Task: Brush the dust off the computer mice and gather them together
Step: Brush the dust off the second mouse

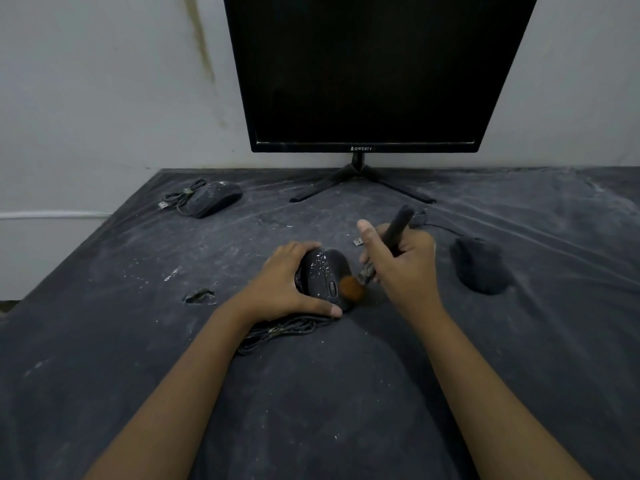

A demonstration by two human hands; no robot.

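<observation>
A black computer mouse (323, 271) speckled with white dust lies at the middle of the dark cloth, and my left hand (284, 280) grips it from the left side. Its bundled cable (280, 332) trails toward me under my wrist. My right hand (398, 265) holds a dark-handled brush (398, 230), whose orange-brown bristles (353, 288) touch the mouse's right side near the scroll wheel. A second dusty mouse (213, 199) with a coiled cable lies at the far left. A third mouse (479, 265) sits to the right of my right hand.
A black monitor (370, 71) on a splayed stand (360, 181) rises at the back against a white wall. A USB plug (357, 242) lies behind the held mouse. The dark cloth (311, 393) has a small tear (200, 296) left of my left hand and dust streaks.
</observation>
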